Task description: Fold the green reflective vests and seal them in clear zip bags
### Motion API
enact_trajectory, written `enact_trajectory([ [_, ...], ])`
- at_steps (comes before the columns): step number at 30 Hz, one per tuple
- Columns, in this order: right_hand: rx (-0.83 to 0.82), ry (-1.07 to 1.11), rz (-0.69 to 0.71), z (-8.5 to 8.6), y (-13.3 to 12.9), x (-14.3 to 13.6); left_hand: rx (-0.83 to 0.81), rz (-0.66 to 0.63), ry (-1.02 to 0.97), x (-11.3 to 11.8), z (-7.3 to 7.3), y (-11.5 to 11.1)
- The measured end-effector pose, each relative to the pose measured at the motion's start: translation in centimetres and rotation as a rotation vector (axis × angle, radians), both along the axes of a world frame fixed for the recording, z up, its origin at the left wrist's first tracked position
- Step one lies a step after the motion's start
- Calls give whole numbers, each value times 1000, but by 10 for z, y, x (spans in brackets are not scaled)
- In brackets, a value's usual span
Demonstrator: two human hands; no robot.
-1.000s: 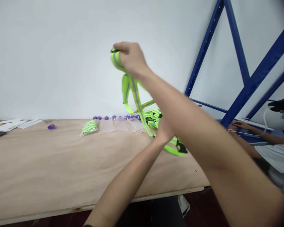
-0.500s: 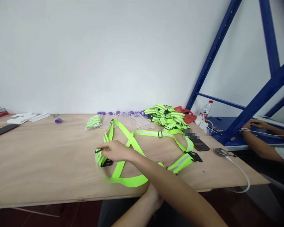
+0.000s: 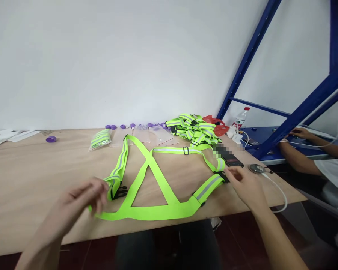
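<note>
A neon-yellow reflective vest (image 3: 157, 212) of grey-striped straps lies spread on the wooden table, its straps crossing in the middle. My left hand (image 3: 79, 200), smeared by motion, is at the vest's left side with bent fingers over the looped strap; whether it grips the strap cannot be told. Just right of those fingers is a black pronged buckle (image 3: 120, 192). On the other side, my right hand (image 3: 246, 185) has its thumb and fingers closed at the black buckle (image 3: 222, 177) on the right strap end. A black strap slider (image 3: 186, 150) sits on the upper strap.
Behind the vest are a pile of similar straps (image 3: 195, 129), a packed bag (image 3: 100, 138), clear bags (image 3: 160, 135) and several purple pieces (image 3: 133, 125). At right are a phone (image 3: 233, 160), a round device (image 3: 256, 168) with cable, a bottle (image 3: 240, 118), a blue frame (image 3: 249, 60) and another person's arms (image 3: 294, 153).
My arms have uncrossed: the right hand left the left-side strap for the right buckle, and the left hand moved to the left side. The vest lies flatter. The view has shifted slightly.
</note>
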State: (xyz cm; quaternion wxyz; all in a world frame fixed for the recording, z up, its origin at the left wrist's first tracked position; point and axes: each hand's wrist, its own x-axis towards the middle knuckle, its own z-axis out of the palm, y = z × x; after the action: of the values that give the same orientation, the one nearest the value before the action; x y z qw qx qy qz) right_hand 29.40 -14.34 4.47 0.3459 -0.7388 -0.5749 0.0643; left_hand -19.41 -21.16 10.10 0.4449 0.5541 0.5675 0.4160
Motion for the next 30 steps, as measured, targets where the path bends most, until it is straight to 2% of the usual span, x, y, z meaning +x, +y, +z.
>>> enact_trajectory([
  [1, -58, -28, -41, -8, -3, 15, 119, 204, 121, -8, 3, 7],
  [2, -112, -45, -74, -16, -6, 27, 182, 337, 249, -14, 3, 13],
  [3, -151, -63, -95, -23, -7, 36, 205, 401, 363, -19, 1, 18],
  [4, -182, -78, -97, -30, -7, 42, 195, 407, 460, -21, -4, 23],
  [9, -238, -165, -59, -52, 0, 44, 103, 96, 694, -17, -35, 32],
  [12, -232, -213, -35, -57, 5, 41, 72, -15, 772, -12, -44, 27],
  [19, -208, -267, -45, -64, 8, 44, 77, -78, 900, -21, -58, 20],
  [25, -123, -94, -33, -64, 3, 36, 111, -99, 936, -25, -62, 26],
  [30, -47, 114, -35, -56, 1, 18, 144, -39, 922, -17, -63, 24],
])
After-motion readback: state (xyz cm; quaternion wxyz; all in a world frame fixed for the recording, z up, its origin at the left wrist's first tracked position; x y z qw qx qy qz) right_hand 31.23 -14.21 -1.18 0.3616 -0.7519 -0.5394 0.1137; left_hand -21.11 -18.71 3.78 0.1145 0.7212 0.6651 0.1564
